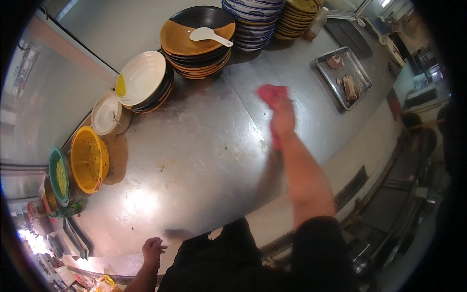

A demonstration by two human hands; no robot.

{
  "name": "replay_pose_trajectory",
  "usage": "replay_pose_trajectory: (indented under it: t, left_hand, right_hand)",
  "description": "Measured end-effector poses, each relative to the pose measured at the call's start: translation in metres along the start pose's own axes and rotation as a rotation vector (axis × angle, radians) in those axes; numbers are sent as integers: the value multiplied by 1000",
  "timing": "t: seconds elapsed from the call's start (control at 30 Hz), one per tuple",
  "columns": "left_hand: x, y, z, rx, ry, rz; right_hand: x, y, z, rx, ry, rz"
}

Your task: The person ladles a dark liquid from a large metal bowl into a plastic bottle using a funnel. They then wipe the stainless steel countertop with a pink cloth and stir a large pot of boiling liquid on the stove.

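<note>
My right hand [284,116] is closed on a red cloth [271,94] over the stainless steel table [204,146]; the hand and cloth are somewhat blurred. Part of the cloth shows beyond the fingers, and another part hangs below the palm. Small dark and greenish scraps lie on the metal to the left of the cloth. By the table's near edge, my left hand [154,248] holds nothing, its fingers apart and slightly bent. Right of the cloth sits a metal tray [330,88] with pieces of what looks like meat or bone.
Along the back stand stacked bowls [197,40] with a white spoon [209,35] on top, and patterned bowls [253,29]. At left are a tub of white powder [107,113], a yellow basket [89,158] and a green-rimmed bowl [60,179]. A dark board [346,38] lies back right.
</note>
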State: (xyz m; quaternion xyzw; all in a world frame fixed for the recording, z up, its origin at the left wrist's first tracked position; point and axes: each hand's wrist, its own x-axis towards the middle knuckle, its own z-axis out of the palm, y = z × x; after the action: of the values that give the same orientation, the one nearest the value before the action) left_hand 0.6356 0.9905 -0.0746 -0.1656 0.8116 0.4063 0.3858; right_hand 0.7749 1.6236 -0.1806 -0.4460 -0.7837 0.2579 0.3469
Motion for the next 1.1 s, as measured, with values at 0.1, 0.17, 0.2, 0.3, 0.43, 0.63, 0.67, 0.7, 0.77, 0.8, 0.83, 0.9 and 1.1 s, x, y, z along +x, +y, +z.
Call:
replay_pose_trajectory:
  t: [0.1, 0.17, 0.2, 0.3, 0.43, 0.63, 0.67, 0.7, 0.77, 0.8, 0.83, 0.9, 1.1]
  left_hand:
    - [4, 6, 9, 79, -19, 174]
    - [-6, -12, 7, 89, 34, 170]
    - [-7, -21, 3, 117, 11, 147]
    - [14, -10, 13, 222, -102, 148]
    - [5, -20, 25, 284, -79, 196]
    - [12, 14, 54, 225, -121, 259]
    - [11, 13, 57, 210, -123, 277]
    - [6, 14, 58, 212, -122, 284]
    - [-2, 13, 61, 214, -100, 299]
    - [0, 8, 57, 256, -95, 312]
    - [-3, 4, 55, 259, -83, 320]
    - [-11, -1, 53, 261, -58, 333]
    - [-12, 0, 56, 217, -68, 291]
  right_hand:
    - [-44, 119, -135, -244, 284, 309]
    - [-72, 74, -208, 383, 453, 965]
    - [-100, 43, -240, 419, 448, 1237]
    - [-290, 200, -382, 16, 399, 874]
    - [-238, 92, -330, 141, 424, 879]
    - [-221, -50, -170, 59, -202, -7]
    - [-204, -115, -148, -197, -487, -46]
    - [-217, -126, -113, -8, -589, -192]
    - [-229, -143, -59, -57, -929, -641]
    - [-231, -134, -39, 9, -818, -865]
    - [-219, -131, -37, -75, -868, -818]
    - [-174, -106, -30, -240, -1100, -391]
    - [-123, 107, -255, -507, 20, 527]
